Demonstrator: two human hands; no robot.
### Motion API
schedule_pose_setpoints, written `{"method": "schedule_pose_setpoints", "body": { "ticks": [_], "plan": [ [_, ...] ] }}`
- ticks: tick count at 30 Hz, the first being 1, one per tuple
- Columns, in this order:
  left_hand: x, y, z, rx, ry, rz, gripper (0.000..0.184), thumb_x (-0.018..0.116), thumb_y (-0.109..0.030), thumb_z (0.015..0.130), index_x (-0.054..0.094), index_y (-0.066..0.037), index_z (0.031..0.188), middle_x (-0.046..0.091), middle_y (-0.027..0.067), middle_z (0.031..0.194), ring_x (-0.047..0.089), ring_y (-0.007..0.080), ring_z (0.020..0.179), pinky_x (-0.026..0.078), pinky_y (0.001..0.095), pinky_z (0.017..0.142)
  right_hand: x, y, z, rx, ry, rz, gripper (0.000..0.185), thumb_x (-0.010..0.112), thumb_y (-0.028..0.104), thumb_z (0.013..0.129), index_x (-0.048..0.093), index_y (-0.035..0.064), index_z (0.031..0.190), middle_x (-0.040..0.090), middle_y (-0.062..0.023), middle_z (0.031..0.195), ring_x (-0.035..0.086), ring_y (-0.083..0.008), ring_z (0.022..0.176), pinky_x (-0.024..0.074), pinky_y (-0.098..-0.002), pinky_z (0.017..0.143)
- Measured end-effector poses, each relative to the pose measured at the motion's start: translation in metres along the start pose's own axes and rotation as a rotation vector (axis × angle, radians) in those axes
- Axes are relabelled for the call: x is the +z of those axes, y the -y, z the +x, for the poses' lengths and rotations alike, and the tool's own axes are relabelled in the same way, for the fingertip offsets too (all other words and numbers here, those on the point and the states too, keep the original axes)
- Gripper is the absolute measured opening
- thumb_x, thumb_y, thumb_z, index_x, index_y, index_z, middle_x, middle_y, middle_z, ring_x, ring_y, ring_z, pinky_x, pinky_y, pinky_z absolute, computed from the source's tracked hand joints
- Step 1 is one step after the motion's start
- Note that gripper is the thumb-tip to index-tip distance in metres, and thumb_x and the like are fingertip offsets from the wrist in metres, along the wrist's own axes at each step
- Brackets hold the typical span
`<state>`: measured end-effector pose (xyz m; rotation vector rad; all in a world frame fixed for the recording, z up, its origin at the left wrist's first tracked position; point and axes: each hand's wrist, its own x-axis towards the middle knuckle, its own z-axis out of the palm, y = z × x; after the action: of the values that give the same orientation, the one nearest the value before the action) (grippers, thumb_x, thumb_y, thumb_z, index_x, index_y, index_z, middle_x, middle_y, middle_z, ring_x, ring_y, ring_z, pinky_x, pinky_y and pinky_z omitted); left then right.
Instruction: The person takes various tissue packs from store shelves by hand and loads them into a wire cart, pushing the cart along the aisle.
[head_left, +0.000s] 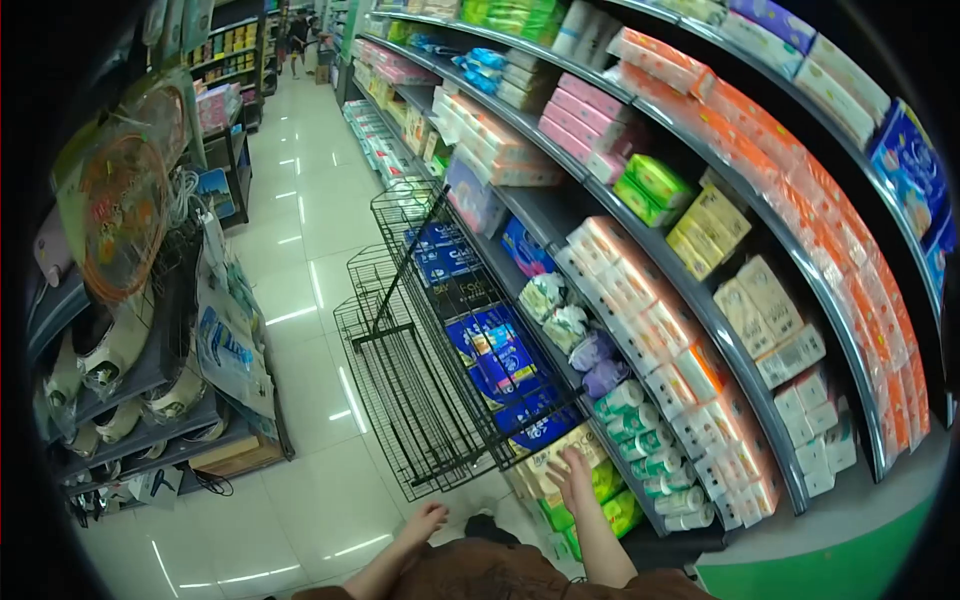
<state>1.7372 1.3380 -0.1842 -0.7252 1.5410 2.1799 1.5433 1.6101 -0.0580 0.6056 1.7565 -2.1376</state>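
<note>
A black wire rack (pixel 420 400) of tiered baskets stands on the aisle floor in front of me, tilted in the view. Just below its near edge is my left hand (pixel 426 522), its fingers loosely bent and nothing visible in it. My right hand (pixel 574 482) is raised near the rack's right corner, fingers apart, holding nothing. Beyond the rack's right side, blue tissue packs (pixel 492 350) lie low along the shelf. Beneath my right hand are cream packs (pixel 560 460) and green packs (pixel 615 500).
Shelves on the right hold orange tissue packs (pixel 800 210), pink packs (pixel 580 115) and green-and-white rolls (pixel 640 440). A left display rack (pixel 150 400) carries bagged goods. The tiled aisle (pixel 310 250) runs ahead to a distant person (pixel 297 45).
</note>
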Motion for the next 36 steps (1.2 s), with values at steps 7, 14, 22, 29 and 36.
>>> {"method": "schedule_pose_setpoints", "body": {
  "ticks": [7,14,22,29,36],
  "plan": [
    [-0.059,-0.005,-0.007,-0.121,-0.295,-0.157,0.028,0.057,-0.024,0.095,0.057,-0.004,0.113,0.064,0.0096,0.109,0.063,0.0225,0.100,0.053,0.0361,0.081,0.093,0.001,0.085,-0.375,-0.577,-0.071,0.051,0.062,0.015,0.092,0.035,-0.0038,0.132,0.051,-0.0195,0.125,0.053,-0.0307,0.116,0.0406,-0.0378,0.100],
    [-0.038,-0.098,0.083,-0.102,-0.124,0.020,0.034,0.056,-0.028,0.098,0.056,-0.004,0.121,0.065,0.0077,0.113,0.062,0.0201,0.102,0.050,0.0336,0.086,0.087,-0.040,0.148,-0.342,-0.767,-0.012,0.023,0.040,0.002,0.095,0.047,-0.0007,0.118,0.057,-0.0187,0.115,0.055,-0.0309,0.110,0.0411,-0.0402,0.097],
    [0.016,-0.221,0.209,0.087,0.042,0.325,0.023,0.057,-0.025,0.098,0.059,-0.007,0.114,0.065,0.0027,0.104,0.062,0.0150,0.096,0.050,0.0309,0.084,0.139,0.021,0.190,-0.340,-0.726,-0.019,0.028,0.040,-0.003,0.092,0.049,0.0005,0.119,0.057,-0.0177,0.116,0.053,-0.0324,0.112,0.0398,-0.0386,0.098],
    [0.029,-0.267,0.239,0.016,0.105,0.330,0.025,0.056,-0.020,0.099,0.059,-0.007,0.120,0.061,0.0041,0.111,0.059,0.0146,0.099,0.050,0.0316,0.084,0.163,0.039,0.235,-0.349,-0.765,-0.035,0.020,0.043,0.001,0.096,0.054,0.0006,0.113,0.059,-0.0199,0.113,0.056,-0.0356,0.110,0.0427,-0.0419,0.094],
    [0.022,-0.291,0.282,0.139,0.245,0.620,0.025,0.058,-0.020,0.098,0.061,-0.005,0.118,0.058,-0.0003,0.089,0.052,0.0088,0.078,0.044,0.0247,0.068,0.172,0.045,0.264,-0.409,-0.779,-0.065,0.019,0.044,0.002,0.096,0.056,-0.0001,0.110,0.063,-0.0194,0.106,0.060,-0.0370,0.104,0.0458,-0.0424,0.089]
  ]
}}
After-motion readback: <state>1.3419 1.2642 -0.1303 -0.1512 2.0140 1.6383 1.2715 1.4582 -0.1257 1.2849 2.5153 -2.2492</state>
